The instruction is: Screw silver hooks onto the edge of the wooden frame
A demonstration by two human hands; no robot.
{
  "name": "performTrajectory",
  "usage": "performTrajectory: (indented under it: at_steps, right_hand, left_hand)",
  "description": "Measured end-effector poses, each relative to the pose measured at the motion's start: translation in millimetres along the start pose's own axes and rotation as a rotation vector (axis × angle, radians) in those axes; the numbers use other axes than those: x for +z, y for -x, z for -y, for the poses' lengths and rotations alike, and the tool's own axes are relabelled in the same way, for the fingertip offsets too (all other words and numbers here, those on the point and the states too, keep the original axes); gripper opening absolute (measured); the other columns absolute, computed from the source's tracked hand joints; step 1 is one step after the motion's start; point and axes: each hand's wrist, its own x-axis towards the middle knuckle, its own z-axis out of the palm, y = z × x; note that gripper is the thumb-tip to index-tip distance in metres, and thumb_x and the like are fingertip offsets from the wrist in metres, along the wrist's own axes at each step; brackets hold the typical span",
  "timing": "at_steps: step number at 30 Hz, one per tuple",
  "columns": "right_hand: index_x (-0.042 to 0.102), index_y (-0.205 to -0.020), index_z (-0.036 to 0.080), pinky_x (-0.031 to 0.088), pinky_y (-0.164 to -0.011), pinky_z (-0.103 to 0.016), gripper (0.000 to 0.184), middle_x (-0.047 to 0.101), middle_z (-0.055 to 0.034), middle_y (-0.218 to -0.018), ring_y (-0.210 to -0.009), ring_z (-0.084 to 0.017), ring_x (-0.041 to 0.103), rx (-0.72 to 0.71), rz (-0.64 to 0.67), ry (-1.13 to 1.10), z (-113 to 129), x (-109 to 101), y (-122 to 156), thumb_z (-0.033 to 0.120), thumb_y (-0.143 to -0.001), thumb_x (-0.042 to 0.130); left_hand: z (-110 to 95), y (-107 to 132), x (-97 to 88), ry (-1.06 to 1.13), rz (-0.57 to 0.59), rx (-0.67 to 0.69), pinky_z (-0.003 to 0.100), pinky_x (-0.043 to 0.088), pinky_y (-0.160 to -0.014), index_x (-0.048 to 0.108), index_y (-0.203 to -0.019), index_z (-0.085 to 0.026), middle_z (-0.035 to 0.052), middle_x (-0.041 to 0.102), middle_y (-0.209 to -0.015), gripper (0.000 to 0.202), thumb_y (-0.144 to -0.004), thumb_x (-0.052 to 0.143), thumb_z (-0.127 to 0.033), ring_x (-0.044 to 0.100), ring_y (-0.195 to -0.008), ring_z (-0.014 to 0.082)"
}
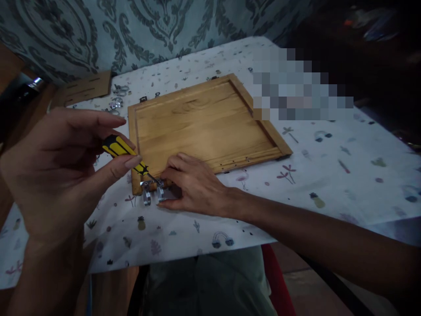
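My left hand (75,162) grips a yellow and black screwdriver (123,151) between thumb and fingers, its shaft slanting down to the right. The screwdriver's tip meets a small metal ring clip (160,192) at the near left edge of a framed wooden board (197,123). Just left of it, a second metal ring clip (146,193) sits on the same edge. My right hand (194,184) is closed around the board's near edge, with thumb and fingertips at the right-hand clip. Part of that clip is hidden by the fingers.
Several loose metal clips (116,103) lie beyond the board's left corner. A flat brown cardboard piece (87,87) rests at the far left of the table. A patterned white cloth (329,175) covers the table (204,241). A blurred-out patch hides the far right.
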Motion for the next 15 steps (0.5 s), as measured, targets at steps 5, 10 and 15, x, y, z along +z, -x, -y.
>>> performTrajectory:
  at_steps: [5, 10, 15]
  right_hand:
    - [0.073, -0.101, 0.013, 0.039, -0.073, -0.035, 0.047, 0.061, -0.0085, -0.096, -0.09, -0.024, 0.051, -0.001, 0.002, 0.015, -0.6, 0.4, -0.5, 0.055, -0.081, 0.077]
    - [0.074, -0.104, 0.012, 0.04, -0.074, -0.035, 0.045, 0.062, -0.0087, -0.096, -0.092, -0.024, 0.053, 0.006, 0.004, 0.013, 0.5, -0.2, -0.2, 0.051, -0.081, 0.078]
    - [0.074, -0.104, 0.013, 0.041, -0.074, -0.036, 0.047, 0.062, -0.0087, -0.097, -0.091, -0.024, 0.053, 0.012, 0.013, 0.013, 1.0, -1.2, -0.8, 0.053, -0.08, 0.079]
  left_hand:
    - [-1.7, 0.3, -3.3, -0.02, 0.004, -0.017, 0.064, 0.052, -0.086, 0.074, -0.106, -0.029, 0.0059, 0.073, -0.112, 0.045, -0.067, 0.092, -0.044, 0.065, -0.105, 0.0396]
    - [-2.1, -0.3, -7.3, 0.021, 0.028, -0.045, 0.064, 0.051, -0.094, 0.074, -0.106, -0.03, 0.0026, 0.074, -0.104, 0.046, -0.065, 0.094, -0.035, 0.066, -0.106, 0.0374]
    - [4.9, -6.1, -7.7, 0.142, 0.081, 0.03, 0.058, 0.059, -0.079, 0.077, -0.098, -0.029, 0.0037, 0.074, -0.094, 0.038, -0.064, 0.094, -0.027, 0.067, -0.08, 0.029]
